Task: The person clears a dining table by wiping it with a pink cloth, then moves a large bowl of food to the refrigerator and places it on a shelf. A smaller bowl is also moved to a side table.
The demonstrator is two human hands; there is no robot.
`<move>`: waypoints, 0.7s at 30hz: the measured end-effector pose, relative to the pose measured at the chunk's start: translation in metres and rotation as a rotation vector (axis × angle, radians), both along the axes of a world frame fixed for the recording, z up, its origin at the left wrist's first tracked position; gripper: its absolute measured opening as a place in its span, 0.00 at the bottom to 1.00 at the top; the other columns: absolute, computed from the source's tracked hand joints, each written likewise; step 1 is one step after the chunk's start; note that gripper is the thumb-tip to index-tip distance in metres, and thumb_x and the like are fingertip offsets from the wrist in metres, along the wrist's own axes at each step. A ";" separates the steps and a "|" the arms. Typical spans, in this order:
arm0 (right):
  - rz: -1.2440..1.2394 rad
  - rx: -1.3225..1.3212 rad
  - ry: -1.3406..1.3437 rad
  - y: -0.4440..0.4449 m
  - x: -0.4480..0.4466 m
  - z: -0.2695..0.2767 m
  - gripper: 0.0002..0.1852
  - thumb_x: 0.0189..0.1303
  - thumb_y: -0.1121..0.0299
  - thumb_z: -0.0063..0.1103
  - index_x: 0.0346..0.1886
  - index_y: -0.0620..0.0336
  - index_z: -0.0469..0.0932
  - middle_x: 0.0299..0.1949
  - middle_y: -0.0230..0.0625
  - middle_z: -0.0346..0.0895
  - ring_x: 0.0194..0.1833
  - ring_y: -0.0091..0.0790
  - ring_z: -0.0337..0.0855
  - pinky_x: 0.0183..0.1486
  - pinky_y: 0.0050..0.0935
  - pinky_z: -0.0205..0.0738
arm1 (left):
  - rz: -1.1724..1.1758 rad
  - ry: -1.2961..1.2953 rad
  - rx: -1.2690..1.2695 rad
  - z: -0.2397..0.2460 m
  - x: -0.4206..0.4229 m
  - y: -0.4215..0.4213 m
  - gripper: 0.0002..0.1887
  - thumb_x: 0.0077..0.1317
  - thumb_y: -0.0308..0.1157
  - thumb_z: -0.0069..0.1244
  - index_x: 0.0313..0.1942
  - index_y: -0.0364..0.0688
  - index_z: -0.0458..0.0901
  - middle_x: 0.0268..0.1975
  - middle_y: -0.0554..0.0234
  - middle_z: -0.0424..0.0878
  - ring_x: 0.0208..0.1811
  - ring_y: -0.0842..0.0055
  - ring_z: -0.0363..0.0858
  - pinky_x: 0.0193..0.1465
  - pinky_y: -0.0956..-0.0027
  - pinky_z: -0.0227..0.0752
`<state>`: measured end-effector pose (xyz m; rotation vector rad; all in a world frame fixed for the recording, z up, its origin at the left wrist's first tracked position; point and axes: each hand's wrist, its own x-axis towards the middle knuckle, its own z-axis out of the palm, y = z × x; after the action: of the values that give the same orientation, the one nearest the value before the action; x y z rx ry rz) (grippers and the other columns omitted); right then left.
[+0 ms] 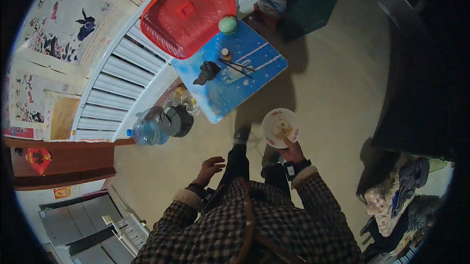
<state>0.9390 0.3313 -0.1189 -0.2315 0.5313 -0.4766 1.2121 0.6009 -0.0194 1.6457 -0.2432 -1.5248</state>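
My right hand (293, 151) grips the near rim of a white bowl (267, 128) with a pink flower pattern. Some brownish food or residue lies in the bowl, which hangs over the floor in front of my legs. To the left, my left hand (210, 169) holds nothing, its fingers loosely apart. Ahead stands a small blue table (220, 99). On it are a pair of dark chopsticks (238, 68), a small bottle with a white cap (226, 54), a crumpled dark cloth (207, 73) and a pale green round object (227, 25).
A large red plastic basket (191, 7) is at the table's far left, against a white radiator (121, 69). A blue water jug (148, 132) and a dark grey container (178, 121) are on the floor. Clothes (389, 198) lie piled at right; a dark green panel (312, 3) stands beyond.
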 end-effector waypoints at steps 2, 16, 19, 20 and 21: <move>-0.029 0.061 0.013 -0.009 0.038 -0.033 0.36 0.69 0.75 0.57 0.77 0.46 0.53 0.74 0.44 0.59 0.74 0.51 0.62 0.72 0.60 0.64 | -0.013 -0.007 0.010 -0.014 0.022 -0.006 0.30 0.68 0.39 0.55 0.66 0.31 0.71 0.64 0.50 0.77 0.62 0.60 0.79 0.64 0.57 0.73; 0.082 -0.015 0.149 -0.072 0.290 -0.225 0.29 0.71 0.58 0.62 0.70 0.54 0.63 0.66 0.46 0.69 0.61 0.45 0.76 0.55 0.46 0.82 | 0.163 0.062 0.150 -0.078 0.171 0.013 0.25 0.73 0.36 0.52 0.66 0.34 0.71 0.65 0.47 0.76 0.63 0.57 0.79 0.66 0.53 0.72; 0.079 0.092 0.125 -0.083 0.322 -0.234 0.31 0.70 0.64 0.61 0.73 0.53 0.59 0.69 0.46 0.66 0.66 0.48 0.73 0.60 0.50 0.80 | 0.232 0.056 0.233 -0.081 0.179 0.025 0.25 0.70 0.33 0.53 0.65 0.33 0.72 0.64 0.50 0.78 0.62 0.61 0.80 0.64 0.56 0.73; 0.039 0.066 0.096 -0.085 0.332 -0.234 0.32 0.71 0.67 0.60 0.74 0.53 0.57 0.70 0.45 0.64 0.67 0.50 0.71 0.63 0.55 0.77 | 0.247 0.073 0.219 -0.081 0.180 0.027 0.24 0.70 0.31 0.52 0.65 0.34 0.72 0.64 0.50 0.78 0.62 0.61 0.80 0.64 0.55 0.73; -0.006 0.058 0.094 -0.088 0.343 -0.234 0.32 0.71 0.70 0.59 0.75 0.52 0.56 0.71 0.44 0.63 0.69 0.52 0.69 0.65 0.59 0.74 | 0.245 0.088 0.211 -0.083 0.181 0.027 0.25 0.69 0.30 0.51 0.65 0.34 0.72 0.64 0.50 0.78 0.62 0.61 0.80 0.64 0.56 0.73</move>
<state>1.2820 0.2437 -0.3525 -0.1971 0.6374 -0.4574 1.3931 0.6277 -0.1023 1.6954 0.1674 -1.4685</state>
